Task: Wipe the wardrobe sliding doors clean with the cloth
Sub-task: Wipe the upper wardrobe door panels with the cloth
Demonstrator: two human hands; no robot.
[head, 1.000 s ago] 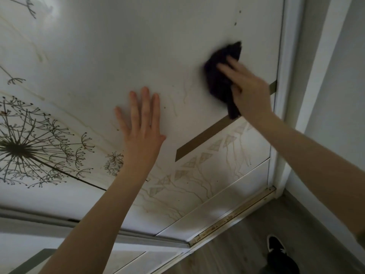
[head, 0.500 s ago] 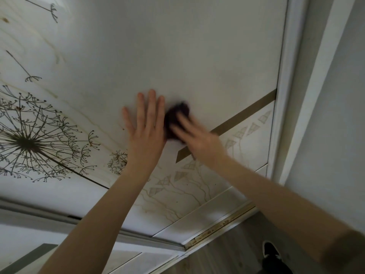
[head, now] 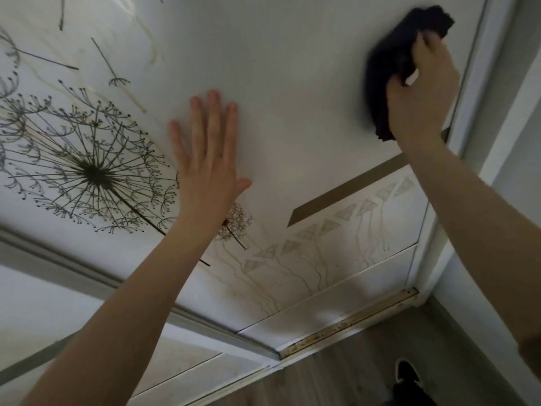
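Head view: a smooth, glossy white sliding door (head: 292, 68) carries a fine-lined dandelion print (head: 93, 171) and a flat tan stripe (head: 345, 191). The dark, soft, bunched cloth (head: 389, 63) lies against the door's upper right, close to the white door frame (head: 480, 68). The right hand (head: 421, 92) grips it, fingers curled round the folds and covering part of it. The left hand (head: 209, 159) lies flat on the panel, fingers straight and slightly spread. Below run a scuffed metal bottom track (head: 345, 323), a wood-grain floor (head: 336, 376) and a black shoe (head: 407, 373).
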